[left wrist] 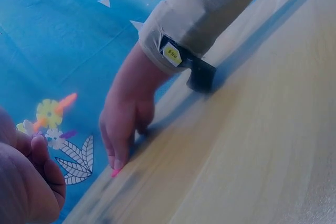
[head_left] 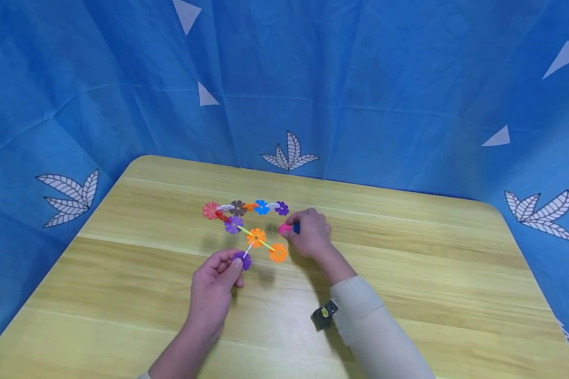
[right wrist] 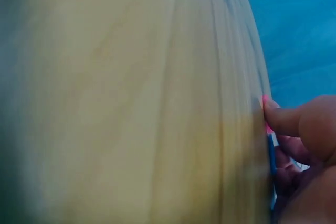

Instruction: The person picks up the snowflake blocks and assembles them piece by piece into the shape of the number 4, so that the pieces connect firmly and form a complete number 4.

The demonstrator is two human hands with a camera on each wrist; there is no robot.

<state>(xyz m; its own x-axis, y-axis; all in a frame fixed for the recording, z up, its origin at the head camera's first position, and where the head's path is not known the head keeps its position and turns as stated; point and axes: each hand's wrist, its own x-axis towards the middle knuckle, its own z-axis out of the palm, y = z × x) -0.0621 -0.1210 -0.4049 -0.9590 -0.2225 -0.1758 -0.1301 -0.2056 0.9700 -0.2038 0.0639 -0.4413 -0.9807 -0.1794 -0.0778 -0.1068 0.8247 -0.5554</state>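
Observation:
My left hand (head_left: 213, 289) pinches a purple notched flower disc (head_left: 247, 261) between thumb and fingers. That disc is the near end of a linked chain of plastic flower discs. From it the chain runs to an orange disc (head_left: 256, 238), with another orange disc (head_left: 278, 253) branching right, and a lighter purple disc (head_left: 234, 225). Farther back come a red disc (head_left: 211, 210), a brown disc (head_left: 238, 208), a blue disc (head_left: 261, 207) and a dark purple disc (head_left: 282, 208). Low over the table, my right hand (head_left: 312, 234) pinches a pink flower disc (head_left: 284, 229); a dark blue disc (head_left: 296, 227) shows beside it.
A wood-grain table (head_left: 431, 295) with rounded far corners lies under both hands. Behind it hangs a blue curtain (head_left: 384, 63) with white leaf and triangle prints. A black device (head_left: 323, 316) is strapped at the right sleeve's cuff.

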